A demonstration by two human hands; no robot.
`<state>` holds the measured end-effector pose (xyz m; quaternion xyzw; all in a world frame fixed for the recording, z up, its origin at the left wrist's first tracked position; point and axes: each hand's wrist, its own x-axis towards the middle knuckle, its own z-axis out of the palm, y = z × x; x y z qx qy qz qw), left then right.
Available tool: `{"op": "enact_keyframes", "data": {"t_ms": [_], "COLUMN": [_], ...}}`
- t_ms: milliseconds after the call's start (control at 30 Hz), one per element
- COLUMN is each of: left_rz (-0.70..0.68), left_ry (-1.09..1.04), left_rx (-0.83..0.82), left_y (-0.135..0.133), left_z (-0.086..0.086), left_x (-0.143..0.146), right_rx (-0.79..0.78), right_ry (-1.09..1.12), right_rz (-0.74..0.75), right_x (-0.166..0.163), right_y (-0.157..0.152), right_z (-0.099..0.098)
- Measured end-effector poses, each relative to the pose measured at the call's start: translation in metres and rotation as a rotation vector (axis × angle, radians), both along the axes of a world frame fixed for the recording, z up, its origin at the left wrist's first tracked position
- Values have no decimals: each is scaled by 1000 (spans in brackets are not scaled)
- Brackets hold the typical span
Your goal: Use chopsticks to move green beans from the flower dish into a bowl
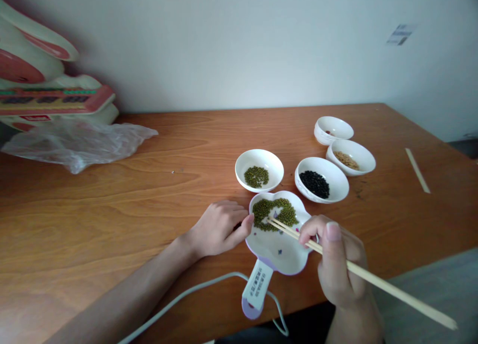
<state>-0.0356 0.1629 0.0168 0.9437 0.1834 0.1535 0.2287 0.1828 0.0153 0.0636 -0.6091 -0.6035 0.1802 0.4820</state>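
My left hand [221, 228] rests on the table with its fingers curled and its thumb on the left rim of a white flower-shaped dish [289, 257] with a lilac edge. Small green beans, which look like mung beans [263, 212], lie in the far part of this dish. Wooden chopsticks [392, 288] are held in my right hand [341, 262], over the dish's right side. Their tips reach into the beans; whether they pinch one is too small to tell. The dish's handle [256, 284], with a printed label, points toward me.
Behind the dish stands a white bowl [276, 170] of green beans. To its right are bowls with black beans [315, 184], tan pieces [346, 160] and a few reddish bits [329, 133]. A white cable [194, 287], a plastic bag [85, 145], a rabbit figure [33, 50] and a pale strip [417, 170] also appear.
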Motion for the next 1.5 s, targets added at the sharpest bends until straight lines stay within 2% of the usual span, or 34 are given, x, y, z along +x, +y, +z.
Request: {"op": "enact_keyframes", "data": {"t_ms": [500,667,1033,1500], "left_rz": [-6,-11,-4,-4], "left_ry": [-20,-24,-18,-30], "left_rx": [-7,0,-9,2], "left_y": [0,-1,0,0], "left_z": [2,3,2,3], "left_x": [2,1,2,2], "right_rx": [44,-59,-95,-98], "right_ry": [47,73,30,22], "right_rz": [-78,-123,-88,-63], "right_x": [2,0,5,6], "right_y": [-4,-5,-1,0], "right_z": [4,7,-4,-4]}}
